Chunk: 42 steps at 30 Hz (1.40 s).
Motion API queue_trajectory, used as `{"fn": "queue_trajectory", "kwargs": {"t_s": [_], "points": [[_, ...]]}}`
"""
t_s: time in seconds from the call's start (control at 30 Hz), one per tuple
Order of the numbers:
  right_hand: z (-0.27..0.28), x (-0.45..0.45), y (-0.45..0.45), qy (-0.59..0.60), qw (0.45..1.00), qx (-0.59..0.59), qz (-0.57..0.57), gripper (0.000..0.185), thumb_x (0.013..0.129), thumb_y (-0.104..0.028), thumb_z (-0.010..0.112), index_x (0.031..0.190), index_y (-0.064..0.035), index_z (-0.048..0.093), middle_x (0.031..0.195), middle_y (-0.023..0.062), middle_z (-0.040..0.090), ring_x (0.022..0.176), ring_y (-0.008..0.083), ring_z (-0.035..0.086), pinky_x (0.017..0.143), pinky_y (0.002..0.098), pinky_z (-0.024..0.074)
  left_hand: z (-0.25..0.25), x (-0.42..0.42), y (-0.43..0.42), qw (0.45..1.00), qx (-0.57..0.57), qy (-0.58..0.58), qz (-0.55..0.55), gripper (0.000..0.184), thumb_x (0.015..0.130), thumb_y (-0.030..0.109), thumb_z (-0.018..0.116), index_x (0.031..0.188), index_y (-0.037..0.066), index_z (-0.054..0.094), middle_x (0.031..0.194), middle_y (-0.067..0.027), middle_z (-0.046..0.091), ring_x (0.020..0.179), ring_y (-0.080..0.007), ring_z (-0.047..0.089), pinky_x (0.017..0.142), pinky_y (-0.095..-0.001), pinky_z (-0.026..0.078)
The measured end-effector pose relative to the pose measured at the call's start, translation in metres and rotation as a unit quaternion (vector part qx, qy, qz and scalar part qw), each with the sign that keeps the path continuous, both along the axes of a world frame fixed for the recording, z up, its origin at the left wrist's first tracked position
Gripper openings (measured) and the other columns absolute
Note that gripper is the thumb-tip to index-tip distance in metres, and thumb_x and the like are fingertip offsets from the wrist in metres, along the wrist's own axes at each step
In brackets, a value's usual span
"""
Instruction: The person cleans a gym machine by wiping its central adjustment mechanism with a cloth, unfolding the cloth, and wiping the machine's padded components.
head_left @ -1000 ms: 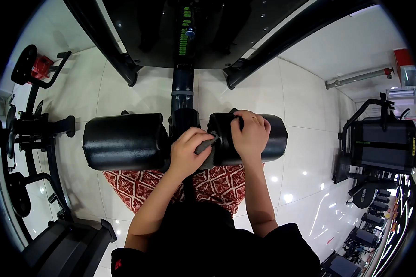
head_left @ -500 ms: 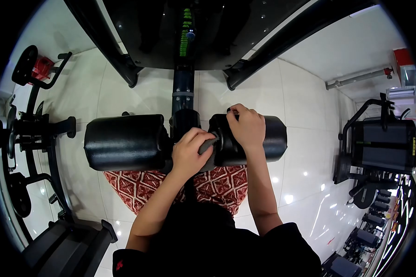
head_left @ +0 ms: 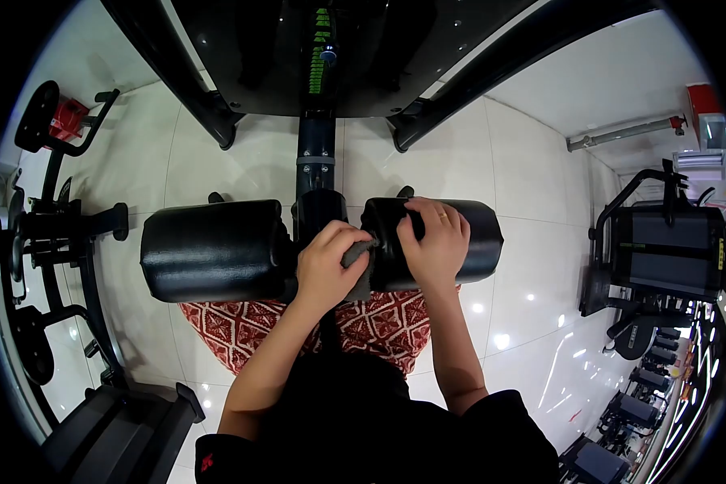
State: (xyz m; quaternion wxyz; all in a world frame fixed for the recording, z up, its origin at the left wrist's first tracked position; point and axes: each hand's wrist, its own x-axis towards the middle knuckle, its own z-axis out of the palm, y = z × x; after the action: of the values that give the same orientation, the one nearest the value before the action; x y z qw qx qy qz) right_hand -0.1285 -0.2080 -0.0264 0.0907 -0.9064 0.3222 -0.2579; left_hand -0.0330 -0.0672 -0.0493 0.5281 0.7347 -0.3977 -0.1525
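Two black padded rollers flank a dark central post (head_left: 317, 173). My left hand (head_left: 329, 264) is closed on a grey cloth (head_left: 361, 278) at the inner end of the right roller (head_left: 482, 240). On top of that same roller rests my right hand (head_left: 437, 242), its fingers apart and curved over the far side, a ring on one finger. The left roller (head_left: 210, 252) is untouched. Red and white patterned fabric (head_left: 238, 327) shows below the rollers.
A dark machine panel with a green numbered strip (head_left: 321, 56) stands ahead between slanted black legs. Gym machines stand at the left (head_left: 48, 234) and right (head_left: 665, 250). A grey pipe (head_left: 625, 135) runs by the right wall.
My right hand moved slightly left along the roller and then back right. My left hand stays on the cloth with little movement. The view has shifted slightly.
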Motion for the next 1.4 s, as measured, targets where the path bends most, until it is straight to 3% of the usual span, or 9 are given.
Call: {"fn": "queue_trajectory", "kwargs": {"t_s": [0.43,0.6,0.77,0.83,0.9,1.1,1.23,1.33,1.4], "points": [[0.008,0.02,-0.015,0.14,0.985,0.095,-0.027,0.018,0.082,-0.027,0.06,0.087,-0.0105,0.068,0.085,0.006,0.069,0.087,0.0252,0.063,0.085,0.0396,0.0432,-0.004,-0.002,0.0,0.999,-0.031,-0.03,0.02,0.024,0.072,0.005,0.07,0.095,0.008,0.065,0.093,-0.0049,0.06,0.081,-0.026,0.064,0.068,-0.0319,0.052],[0.006,0.01,-0.004,0.041,0.999,0.031,-0.016,0.017,0.082,-0.024,0.06,0.087,-0.0098,0.068,0.089,0.006,0.069,0.09,0.0246,0.062,0.088,0.0386,0.0418,0.002,0.003,0.003,0.988,-0.112,0.102,0.034,0.027,0.075,-0.003,0.067,0.101,0.003,0.062,0.098,-0.0108,0.062,0.089,-0.0244,0.064,0.079,-0.0296,0.05],[0.007,0.01,-0.005,0.054,0.998,0.038,-0.019,0.017,0.082,-0.024,0.061,0.088,-0.01,0.068,0.091,0.0051,0.069,0.092,0.0246,0.061,0.09,0.0387,0.0409,0.015,-0.006,-0.01,0.958,-0.204,0.187,0.078,0.042,0.075,-0.002,0.068,0.115,0.002,0.054,0.101,-0.0122,0.062,0.095,-0.0256,0.062,0.088,-0.0307,0.046],[0.006,0.011,-0.004,0.054,0.998,0.038,-0.018,0.017,0.082,-0.024,0.061,0.088,-0.0101,0.068,0.091,0.0048,0.069,0.092,0.0246,0.061,0.09,0.0389,0.0408,0.015,-0.002,-0.022,0.984,-0.116,0.12,0.057,0.039,0.078,-0.002,0.067,0.114,0.002,0.054,0.11,-0.012,0.059,0.104,-0.023,0.058,0.094,-0.0313,0.043],[0.005,0.009,-0.004,0.052,0.998,0.031,-0.022,0.017,0.081,-0.024,0.061,0.088,-0.0103,0.068,0.09,0.0049,0.069,0.091,0.0243,0.062,0.09,0.0385,0.0409,0.01,0.0,-0.031,0.997,-0.069,-0.02,-0.003,0.042,0.074,0.003,0.07,0.113,0.002,0.055,0.115,-0.0159,0.056,0.109,-0.0355,0.053,0.093,-0.0384,0.044],[0.007,0.011,-0.006,0.064,0.997,0.044,-0.022,0.018,0.082,-0.025,0.061,0.089,-0.0109,0.068,0.092,0.0056,0.069,0.094,0.0243,0.061,0.09,0.0384,0.0404,0.006,0.004,-0.023,0.998,-0.045,-0.025,-0.02,0.042,0.073,0.005,0.069,0.113,0.003,0.057,0.113,-0.0147,0.057,0.104,-0.0338,0.057,0.088,-0.0364,0.047],[0.007,0.012,-0.007,0.067,0.996,0.052,-0.027,0.018,0.082,-0.025,0.061,0.089,-0.0108,0.068,0.091,0.0053,0.069,0.093,0.0243,0.061,0.089,0.0383,0.0409,0.016,0.005,-0.003,1.0,-0.02,0.01,-0.011,0.031,0.072,0.004,0.065,0.102,0.007,0.064,0.102,-0.011,0.059,0.087,-0.0303,0.063,0.073,-0.0327,0.051],[0.003,0.011,-0.006,0.048,0.998,0.018,-0.019,0.018,0.082,-0.025,0.06,0.089,-0.0107,0.068,0.089,0.005,0.07,0.09,0.0241,0.062,0.088,0.038,0.0415,0.024,0.008,0.007,0.984,0.155,-0.074,-0.041,0.03,0.068,0.011,0.067,0.098,0.009,0.063,0.094,-0.0066,0.059,0.086,-0.0294,0.063,0.069,-0.0374,0.052],[0.006,0.013,-0.007,0.064,0.996,0.05,-0.023,0.018,0.082,-0.025,0.061,0.088,-0.0108,0.068,0.091,0.0052,0.069,0.092,0.024,0.062,0.088,0.038,0.0413,0.021,0.008,0.003,0.994,0.101,-0.042,-0.019,0.031,0.068,0.01,0.067,0.098,0.008,0.063,0.095,-0.0076,0.059,0.086,-0.03,0.063,0.071,-0.0377,0.052]]}}
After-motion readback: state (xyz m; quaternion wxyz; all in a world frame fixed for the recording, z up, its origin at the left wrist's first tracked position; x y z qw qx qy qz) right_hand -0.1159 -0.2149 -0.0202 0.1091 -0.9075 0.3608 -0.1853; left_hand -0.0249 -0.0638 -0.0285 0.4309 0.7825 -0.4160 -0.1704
